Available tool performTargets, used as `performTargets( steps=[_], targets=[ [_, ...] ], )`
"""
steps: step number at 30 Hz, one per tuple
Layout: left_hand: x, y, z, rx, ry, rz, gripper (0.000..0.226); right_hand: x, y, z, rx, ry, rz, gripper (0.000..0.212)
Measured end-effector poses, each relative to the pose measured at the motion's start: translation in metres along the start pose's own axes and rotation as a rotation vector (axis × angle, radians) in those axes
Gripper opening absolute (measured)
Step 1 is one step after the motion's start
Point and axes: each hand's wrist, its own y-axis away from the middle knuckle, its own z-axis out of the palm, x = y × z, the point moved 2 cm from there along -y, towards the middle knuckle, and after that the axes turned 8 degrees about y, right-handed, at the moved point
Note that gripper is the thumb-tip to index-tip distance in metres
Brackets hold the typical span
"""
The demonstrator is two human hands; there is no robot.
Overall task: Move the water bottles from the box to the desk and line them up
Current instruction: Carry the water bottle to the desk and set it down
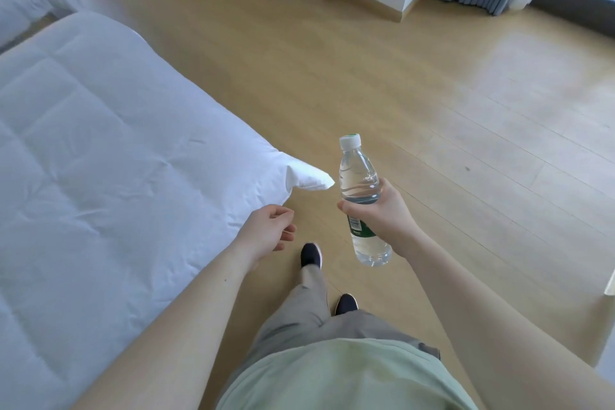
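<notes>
At centre frame the right hand (382, 213) wraps its grip around the middle of a clear water bottle (361, 196) (white cap up, green label), held upright above the wooden floor (432, 110). The left hand (268, 231) hangs loosely curled, holding nothing, beside the white bed (100, 143) at left.

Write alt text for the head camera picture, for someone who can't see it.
Seen from above, a person walking on a wooden floor grips a clear water bottle upright in the right hand. The left hand hangs loosely curled and holds nothing, beside a bed with a white duvet.
</notes>
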Motion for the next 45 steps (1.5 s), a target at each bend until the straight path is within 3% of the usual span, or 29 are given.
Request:
performTargets(
  steps=[23, 45],
  targets=[
    [0.224, -0.235, -0.029, -0.082, -0.020, 0.021, 0.017, -0.159, -0.274, -0.048, 0.024, 0.045, 0.043, 0.054],
    [0.418, -0.437, -0.051, 0.221, 0.317, -0.093, 0.014, -0.341, -0.593, -0.110, -0.245, 0.178, -0.054, 0.049]
  ],
)
